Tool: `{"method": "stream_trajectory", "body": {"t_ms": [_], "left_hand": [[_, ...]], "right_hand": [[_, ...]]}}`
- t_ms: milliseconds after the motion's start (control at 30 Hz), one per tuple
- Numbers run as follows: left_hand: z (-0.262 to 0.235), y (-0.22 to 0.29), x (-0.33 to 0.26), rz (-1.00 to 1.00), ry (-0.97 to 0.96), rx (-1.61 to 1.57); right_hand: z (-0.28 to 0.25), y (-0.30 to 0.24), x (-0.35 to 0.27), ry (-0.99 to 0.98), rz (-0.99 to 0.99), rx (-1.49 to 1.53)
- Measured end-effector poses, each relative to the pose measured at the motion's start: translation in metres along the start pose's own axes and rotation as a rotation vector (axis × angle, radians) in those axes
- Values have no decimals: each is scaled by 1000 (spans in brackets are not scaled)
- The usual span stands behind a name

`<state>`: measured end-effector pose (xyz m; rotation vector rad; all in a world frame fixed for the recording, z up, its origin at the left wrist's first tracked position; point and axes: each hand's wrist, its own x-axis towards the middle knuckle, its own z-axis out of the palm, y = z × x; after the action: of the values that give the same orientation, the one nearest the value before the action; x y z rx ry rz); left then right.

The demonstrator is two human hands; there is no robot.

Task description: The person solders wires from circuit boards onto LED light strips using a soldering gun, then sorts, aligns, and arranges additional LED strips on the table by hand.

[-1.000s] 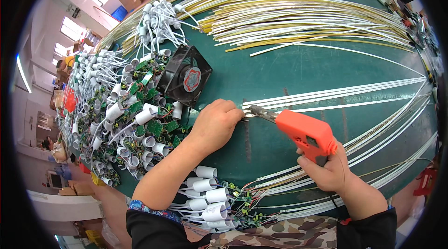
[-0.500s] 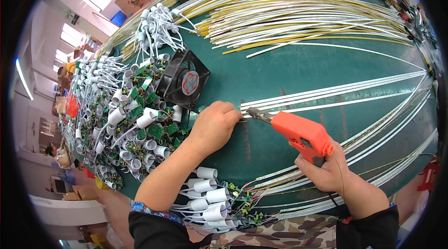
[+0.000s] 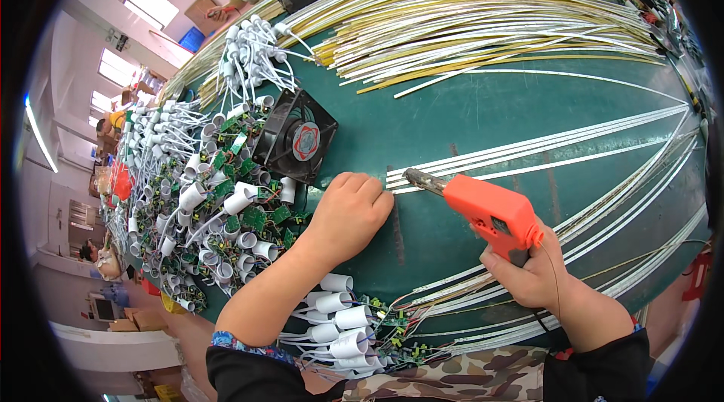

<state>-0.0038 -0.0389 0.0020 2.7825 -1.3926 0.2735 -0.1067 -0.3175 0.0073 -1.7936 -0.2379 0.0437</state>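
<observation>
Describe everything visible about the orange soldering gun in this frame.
The soldering gun is pistol-shaped with an orange, plastic-looking body and a dark, worn metal tip at its front end. The right hand grips its handle from below; a thin cord runs down from the handle past the wrist. It is held tilted, tip pointing left and slightly up in the picture, over the green table. The tip sits at the near ends of the white strips, close to the left hand, which rests fisted on the table.

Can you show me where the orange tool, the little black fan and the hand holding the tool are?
orange tool (image 3: 494,210), head view, on its orange body.
black fan (image 3: 296,138), head view, on its round middle hub.
right hand (image 3: 528,274), head view, on the back of the hand.
</observation>
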Motion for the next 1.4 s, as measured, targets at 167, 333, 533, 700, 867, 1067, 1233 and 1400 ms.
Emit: {"method": "stream_trajectory", "body": {"t_ms": [167, 333, 533, 700, 867, 1067, 1233, 1400], "left_hand": [[-2, 1, 5, 8, -116, 70], [12, -11, -5, -74, 118, -167], [8, -12, -3, -120, 134, -279], [2, -9, 2, -77, 95, -284], [13, -6, 9, -132, 73, -236], [19, -2, 14, -147, 80, -175], [13, -8, 2, -230, 121, -300], [8, -7, -4, -241, 96, -413]], "right_hand": [[-2, 1, -1, 7, 5, -1], [-4, 2, -2, 1, 44, 35], [-6, 3, -2, 7, 57, 63], [-5, 1, -2, -2, 85, 51], [-4, 1, -1, 4, 90, 38], [-7, 2, -3, 7, 97, 44], [-7, 2, -3, 24, 91, 59], [-7, 2, -3, 16, 83, 19]]}}
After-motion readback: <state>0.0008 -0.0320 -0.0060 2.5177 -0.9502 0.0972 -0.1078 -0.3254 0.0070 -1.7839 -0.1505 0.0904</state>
